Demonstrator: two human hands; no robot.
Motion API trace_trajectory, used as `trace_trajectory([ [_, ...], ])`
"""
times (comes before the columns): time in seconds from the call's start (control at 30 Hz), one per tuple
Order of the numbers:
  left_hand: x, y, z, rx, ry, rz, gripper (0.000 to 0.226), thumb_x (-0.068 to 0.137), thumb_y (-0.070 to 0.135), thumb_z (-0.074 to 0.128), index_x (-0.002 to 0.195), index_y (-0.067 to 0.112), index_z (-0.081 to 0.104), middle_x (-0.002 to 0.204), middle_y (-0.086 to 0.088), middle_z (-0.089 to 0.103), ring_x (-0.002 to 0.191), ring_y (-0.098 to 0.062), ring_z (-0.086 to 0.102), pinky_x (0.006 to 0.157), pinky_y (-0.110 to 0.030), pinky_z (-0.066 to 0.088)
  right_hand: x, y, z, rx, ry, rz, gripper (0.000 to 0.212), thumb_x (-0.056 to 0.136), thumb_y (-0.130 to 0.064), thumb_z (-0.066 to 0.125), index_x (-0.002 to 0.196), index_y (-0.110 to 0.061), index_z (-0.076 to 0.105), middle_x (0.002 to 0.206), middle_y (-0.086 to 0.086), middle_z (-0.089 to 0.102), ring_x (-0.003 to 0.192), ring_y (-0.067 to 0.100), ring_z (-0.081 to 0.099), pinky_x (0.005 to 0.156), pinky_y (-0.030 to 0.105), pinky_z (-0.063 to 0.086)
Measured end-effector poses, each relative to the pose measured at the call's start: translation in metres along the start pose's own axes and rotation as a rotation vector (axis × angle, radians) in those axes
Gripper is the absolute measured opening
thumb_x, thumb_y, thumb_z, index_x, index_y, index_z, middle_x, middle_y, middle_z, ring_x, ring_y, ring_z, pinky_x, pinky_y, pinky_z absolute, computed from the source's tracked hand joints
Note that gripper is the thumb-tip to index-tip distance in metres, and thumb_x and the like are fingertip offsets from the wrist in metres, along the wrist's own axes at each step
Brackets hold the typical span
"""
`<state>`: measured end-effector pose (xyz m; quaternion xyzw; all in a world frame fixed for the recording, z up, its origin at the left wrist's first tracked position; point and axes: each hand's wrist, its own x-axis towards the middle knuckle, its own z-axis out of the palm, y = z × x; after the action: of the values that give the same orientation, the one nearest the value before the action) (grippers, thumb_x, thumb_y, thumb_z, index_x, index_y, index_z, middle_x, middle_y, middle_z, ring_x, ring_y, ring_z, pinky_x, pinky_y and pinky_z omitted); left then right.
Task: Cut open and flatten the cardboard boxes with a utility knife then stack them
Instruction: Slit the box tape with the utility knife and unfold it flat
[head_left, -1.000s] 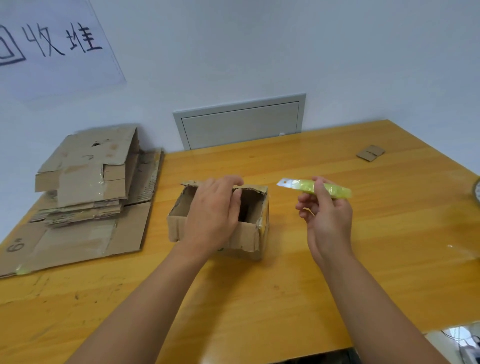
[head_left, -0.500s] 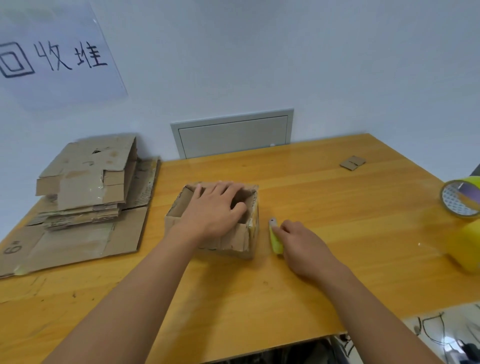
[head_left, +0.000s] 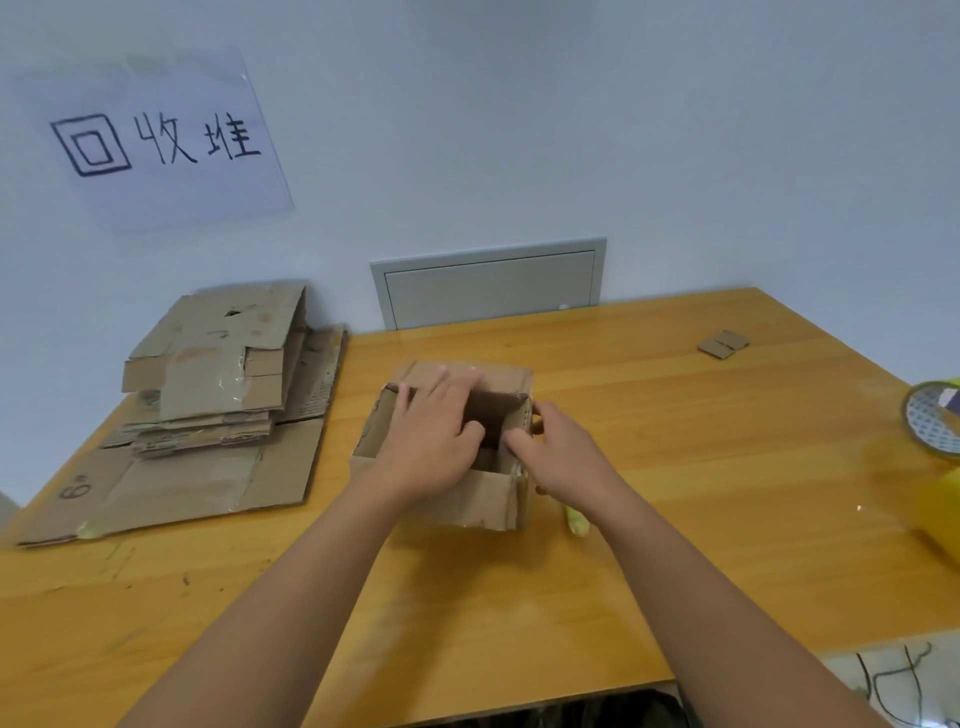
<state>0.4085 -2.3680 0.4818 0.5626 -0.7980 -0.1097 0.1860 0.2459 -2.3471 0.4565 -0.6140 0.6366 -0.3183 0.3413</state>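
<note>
A person's left hand (head_left: 431, 447) lies spread, fingers relaxed, over the open top of a small brown cardboard box (head_left: 457, 499) at the middle of a yellow wooden table (head_left: 675, 467), apparently to steady it. The right hand (head_left: 563, 457) pinches the box's right wall, thumb inside and fingers outside, likely to pull the panel apart. A yellow-green utility knife (head_left: 575, 521) lies released on the table just beside the box. Flattened brown cardboard sheets (head_left: 208, 395) sit stacked at the left; yellow tape rolls (head_left: 935, 421) stand far right.
</note>
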Motion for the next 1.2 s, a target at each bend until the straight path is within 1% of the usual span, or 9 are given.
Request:
trace_trajectory([
  [0.13,-0.014,-0.032,-0.023,0.088,0.126,-0.337,0.076,0.092,0.04,0.06,0.154,0.03,0.017,0.159,-0.006,0.025,0.145,-0.032,0.023,0.118,-0.051,0.021,-0.005,0.001,0.0,-0.001,0.024,-0.015,0.032,0.09,-0.041,0.054,0.119,-0.029,0.054,0.106,-0.002,0.055,0.095,0.023,0.058,0.081,0.051,0.057],
  [0.2,-0.023,-0.04,-0.029,-0.137,0.052,-0.438,0.088,0.09,0.034,0.068,0.155,0.03,0.009,0.136,-0.005,0.049,0.11,-0.025,0.053,0.082,-0.039,0.051,-0.008,-0.001,0.003,-0.025,0.038,-0.07,0.042,0.091,-0.041,0.055,0.13,-0.029,0.054,0.11,0.0,0.055,0.097,0.022,0.057,0.081,0.047,0.056],
  [0.3,-0.028,-0.045,-0.028,-0.124,0.166,-0.403,0.078,0.092,0.02,0.063,0.151,0.031,0.014,0.103,-0.001,0.061,0.074,-0.013,0.054,0.055,-0.029,0.044,-0.01,-0.011,0.008,-0.066,0.113,-0.178,0.037,0.095,-0.029,0.055,0.131,-0.027,0.054,0.112,-0.001,0.055,0.097,0.018,0.055,0.079,0.034,0.048],
  [0.5,-0.032,-0.05,-0.038,-0.078,0.457,-0.314,0.039,0.096,0.015,0.052,0.134,0.024,0.042,0.089,-0.002,0.065,0.077,-0.025,0.063,0.062,-0.041,0.055,-0.006,-0.023,0.014,-0.104,0.261,-0.232,0.042,0.095,-0.012,0.05,0.134,-0.026,0.055,0.106,-0.001,0.067,0.082,0.017,0.057,0.064,0.028,0.038],
  [0.6,-0.038,-0.044,-0.035,-0.127,0.549,-0.283,0.044,0.095,0.012,0.054,0.136,0.024,0.043,0.091,0.005,0.061,0.077,-0.014,0.057,0.054,-0.024,0.04,-0.002,-0.031,0.02,-0.118,0.304,-0.199,0.04,0.096,-0.018,0.055,0.135,-0.023,0.049,0.111,0.0,0.065,0.086,0.017,0.058,0.061,0.02,0.037],
  [0.77,-0.051,-0.03,-0.02,-0.13,0.664,-0.175,0.052,0.095,0.019,0.058,0.143,0.02,0.039,0.12,-0.002,0.055,0.099,-0.02,0.057,0.072,-0.028,0.038,0.009,-0.043,0.036,-0.095,0.435,-0.107,0.078,0.082,-0.039,0.077,0.14,-0.015,0.03,0.137,0.004,0.05,0.119,0.031,0.057,0.084,0.043,0.051],
  [0.9,-0.054,-0.032,-0.018,-0.143,0.659,-0.177,0.061,0.093,0.024,0.062,0.146,0.022,0.032,0.126,-0.002,0.049,0.106,-0.021,0.055,0.073,-0.026,0.038,0.017,-0.047,0.037,-0.101,0.462,-0.082,0.064,0.086,-0.027,0.071,0.134,-0.016,0.032,0.131,0.005,0.052,0.108,0.036,0.061,0.072,0.037,0.045],
  [1.03,-0.051,-0.054,-0.025,-0.14,0.607,-0.284,0.089,0.087,0.031,0.072,0.152,0.024,0.011,0.14,-0.007,0.04,0.118,-0.026,0.05,0.075,-0.03,0.041,0.007,-0.061,0.046,0.045,0.318,-0.204,0.057,0.088,-0.03,0.062,0.139,-0.02,0.04,0.132,-0.001,0.053,0.115,0.019,0.054,0.087,0.028,0.042],
  [1.2,-0.045,-0.088,-0.036,-0.15,0.568,-0.453,0.105,0.082,0.03,0.078,0.154,0.014,0.005,0.148,-0.012,0.036,0.119,-0.039,0.054,0.081,-0.048,0.05,-0.011,-0.069,0.043,0.315,0.172,-0.293,0.025,0.096,-0.01,0.038,0.076,-0.017,0.052,0.067,-0.01,0.049,0.06,0.001,0.041,0.058,0.02,0.034],
])
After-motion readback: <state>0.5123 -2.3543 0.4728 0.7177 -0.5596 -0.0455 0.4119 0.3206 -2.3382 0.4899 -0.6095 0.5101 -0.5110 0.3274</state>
